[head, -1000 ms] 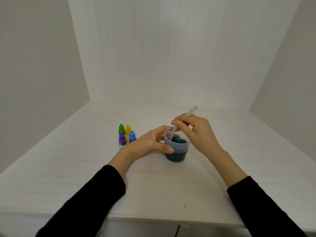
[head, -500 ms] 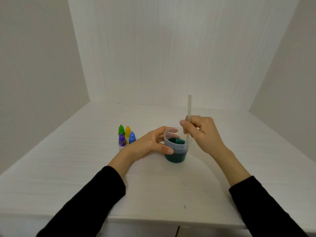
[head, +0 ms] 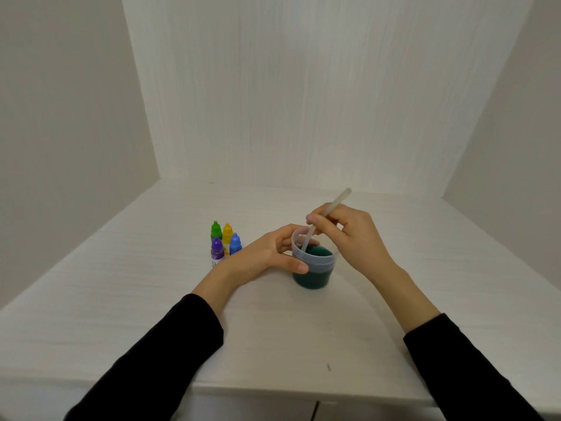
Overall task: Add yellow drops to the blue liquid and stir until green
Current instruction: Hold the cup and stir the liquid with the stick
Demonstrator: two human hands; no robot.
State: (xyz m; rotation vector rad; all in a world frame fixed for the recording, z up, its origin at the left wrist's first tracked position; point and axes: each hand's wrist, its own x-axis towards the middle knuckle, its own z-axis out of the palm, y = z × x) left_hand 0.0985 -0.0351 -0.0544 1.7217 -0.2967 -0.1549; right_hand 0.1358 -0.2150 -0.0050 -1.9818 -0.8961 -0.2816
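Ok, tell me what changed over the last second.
The stirring stick swung upright, then tilted back with its top to the right, pinched throughout by the right hand. The left hand kept gripping the cup; the four dropper bottles stayed put.

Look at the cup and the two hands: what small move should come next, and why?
Probably another slow stir. The right hand pinches the stick, whose lower end sits in the cup, and the left hand grips the cup's side. The liquid looks dark teal-green, not clearly green, so more mixing seems wise.
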